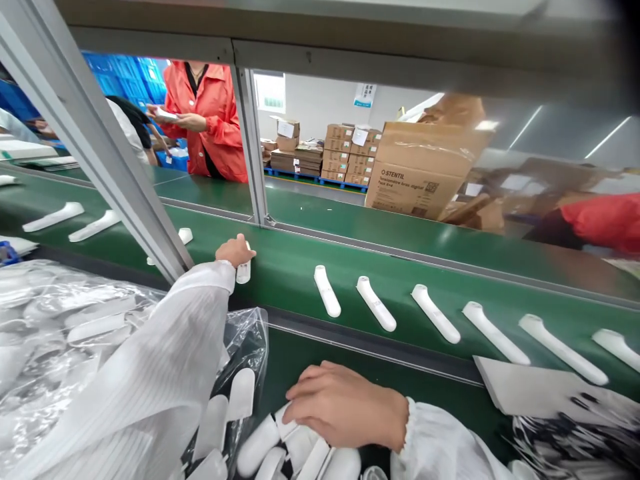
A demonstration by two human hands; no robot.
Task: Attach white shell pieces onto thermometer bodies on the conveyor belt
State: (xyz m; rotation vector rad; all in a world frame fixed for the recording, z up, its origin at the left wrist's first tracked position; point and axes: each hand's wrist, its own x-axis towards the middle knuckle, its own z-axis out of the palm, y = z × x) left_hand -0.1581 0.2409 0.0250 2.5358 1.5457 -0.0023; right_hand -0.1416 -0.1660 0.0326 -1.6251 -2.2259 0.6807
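Two-handed work: left hand pinches a white casing at the belt, apparently to steady it; right hand, grip unclear, covers loose parts.

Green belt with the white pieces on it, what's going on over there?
Someone in white sleeves is working at the green belt. Their left hand reaches out to it, fingers on a white piece; how firmly isn't clear. Their right hand rests on a pile of loose white parts nearer to them. Right of the left hand, six more pieces lie spaced along the belt. Across from it, a person in a red jacket holds a small white thing.
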